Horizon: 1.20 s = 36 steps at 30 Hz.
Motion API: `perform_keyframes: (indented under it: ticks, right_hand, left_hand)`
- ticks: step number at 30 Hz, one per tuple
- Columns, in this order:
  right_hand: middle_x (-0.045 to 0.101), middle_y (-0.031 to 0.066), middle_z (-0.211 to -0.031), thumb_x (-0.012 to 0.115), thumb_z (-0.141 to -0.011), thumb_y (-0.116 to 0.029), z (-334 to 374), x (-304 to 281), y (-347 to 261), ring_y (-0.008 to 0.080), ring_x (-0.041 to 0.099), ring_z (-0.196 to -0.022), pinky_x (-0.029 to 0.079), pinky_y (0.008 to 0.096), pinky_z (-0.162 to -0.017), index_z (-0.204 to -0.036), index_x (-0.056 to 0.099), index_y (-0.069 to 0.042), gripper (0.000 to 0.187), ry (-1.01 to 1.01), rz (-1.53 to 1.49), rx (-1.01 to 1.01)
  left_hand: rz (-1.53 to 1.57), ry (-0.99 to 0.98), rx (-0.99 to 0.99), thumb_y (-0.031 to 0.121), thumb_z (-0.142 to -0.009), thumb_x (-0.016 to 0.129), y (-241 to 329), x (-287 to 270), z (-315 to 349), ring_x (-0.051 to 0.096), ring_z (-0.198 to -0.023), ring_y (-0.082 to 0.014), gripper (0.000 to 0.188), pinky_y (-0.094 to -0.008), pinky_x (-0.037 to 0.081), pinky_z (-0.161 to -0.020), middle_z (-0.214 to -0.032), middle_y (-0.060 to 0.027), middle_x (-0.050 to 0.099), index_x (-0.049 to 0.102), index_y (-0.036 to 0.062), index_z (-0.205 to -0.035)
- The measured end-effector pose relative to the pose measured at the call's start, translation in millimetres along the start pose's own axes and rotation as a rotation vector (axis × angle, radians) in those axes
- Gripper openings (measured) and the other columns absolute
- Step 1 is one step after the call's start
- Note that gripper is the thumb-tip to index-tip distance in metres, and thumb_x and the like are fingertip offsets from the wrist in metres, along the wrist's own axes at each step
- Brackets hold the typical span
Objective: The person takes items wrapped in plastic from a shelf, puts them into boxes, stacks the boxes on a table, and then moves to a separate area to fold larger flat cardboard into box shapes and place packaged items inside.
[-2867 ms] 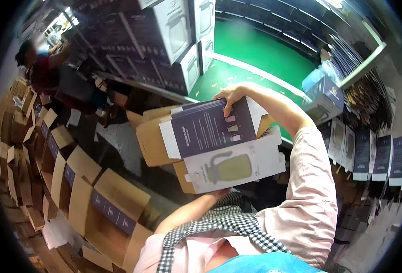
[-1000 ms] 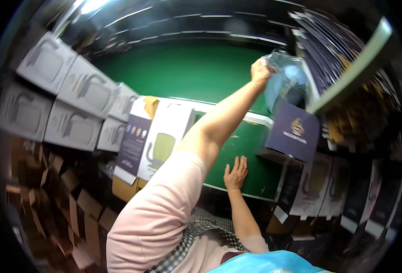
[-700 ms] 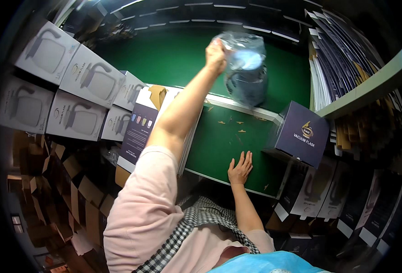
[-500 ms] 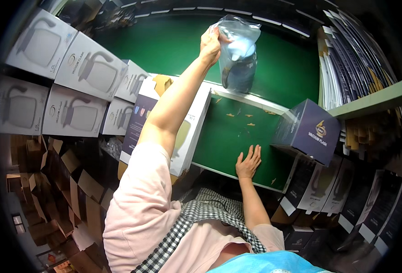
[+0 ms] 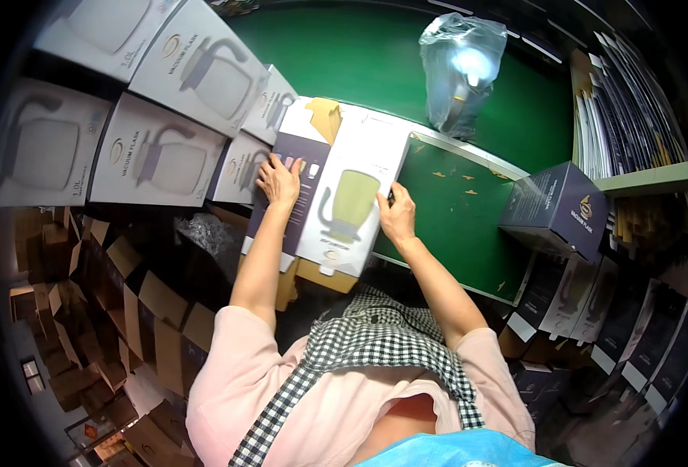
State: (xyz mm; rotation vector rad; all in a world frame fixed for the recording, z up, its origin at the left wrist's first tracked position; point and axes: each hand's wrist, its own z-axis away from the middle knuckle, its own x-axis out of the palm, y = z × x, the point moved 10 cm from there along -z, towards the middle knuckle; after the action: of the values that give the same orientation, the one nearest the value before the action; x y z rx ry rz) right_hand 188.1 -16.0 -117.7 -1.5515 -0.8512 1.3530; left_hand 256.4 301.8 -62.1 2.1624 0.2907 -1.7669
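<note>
Now spreading left hand [image 5: 280, 185] on flattened cartons [image 5: 350, 201], placing right hand [image 5: 397, 214] at their edge, grip unclear, with bagged vessel [image 5: 462, 82] released beyond both, freeing them for cartons.

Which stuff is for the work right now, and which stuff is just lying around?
Seem part of the work:
- stack of flattened cartons, touched by the left hand and right hand
- bluish thing in a clear bag

Seem just lying around:
- white boxes on the left
- dark box on the right
- open brown cartons
</note>
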Motion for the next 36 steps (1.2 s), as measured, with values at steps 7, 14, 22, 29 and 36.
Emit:
perform_keyframes:
  ticks: [7,14,22,29,36]
  right_hand:
    - [0.068,0.0201,-0.104,0.075,-0.077,-0.014,7,-20,12,0.0292,0.067,-0.095,0.053,0.0359,-0.081,-0.118,0.062,0.001,0.045,0.211,-0.121,0.106]
    - [0.070,0.0127,-0.086,0.078,-0.076,-0.007,-2,-32,23,0.0171,0.067,-0.075,0.053,0.0289,-0.069,-0.101,0.057,0.002,0.034,0.212,-0.292,0.292]
    - [0.070,0.0059,-0.088,0.053,-0.094,-0.044,15,-108,-70,0.0118,0.062,-0.073,0.046,0.0220,-0.064,-0.096,0.066,0.000,0.047,-0.283,-1.035,0.015]
    - [0.063,0.0096,-0.106,0.040,-0.094,-0.066,52,-310,-205,0.0180,0.057,-0.088,0.043,0.0282,-0.077,-0.107,0.058,0.001,0.070,-0.178,-1.171,-0.344]
    - [0.054,0.0121,-0.122,0.040,-0.094,-0.065,113,-381,-238,0.0209,0.051,-0.105,0.039,0.0327,-0.090,-0.124,0.046,0.001,0.072,0.026,-0.986,-0.463]
  left_hand:
    - [0.279,-0.059,-0.020,0.033,-0.084,0.070,-20,-6,-9,0.049,-0.118,-0.0374,0.047,-0.0503,0.037,-0.100,-0.119,-0.0210,0.056,0.061,0.0020,-0.118]
    - [0.601,-0.221,-0.084,0.028,-0.080,0.075,-52,-8,-33,0.068,-0.087,-0.0330,0.043,-0.0389,0.053,-0.079,-0.100,-0.0163,0.068,0.064,-0.0016,-0.109]
    - [1.503,-0.585,0.121,0.023,-0.090,0.071,42,-148,23,0.065,-0.090,-0.0145,0.038,-0.0283,0.053,-0.076,-0.105,-0.0080,0.069,0.061,-0.0021,-0.118]
    - [1.844,-0.692,0.535,0.015,-0.093,0.065,216,-236,87,0.065,-0.083,-0.0108,0.027,-0.0235,0.052,-0.072,-0.100,-0.0059,0.070,0.062,0.0001,-0.115]
    - [1.662,-0.644,0.799,0.019,-0.092,0.068,323,-242,141,0.063,-0.086,-0.0108,0.034,-0.0252,0.051,-0.078,-0.096,-0.0046,0.070,0.061,-0.0018,-0.118]
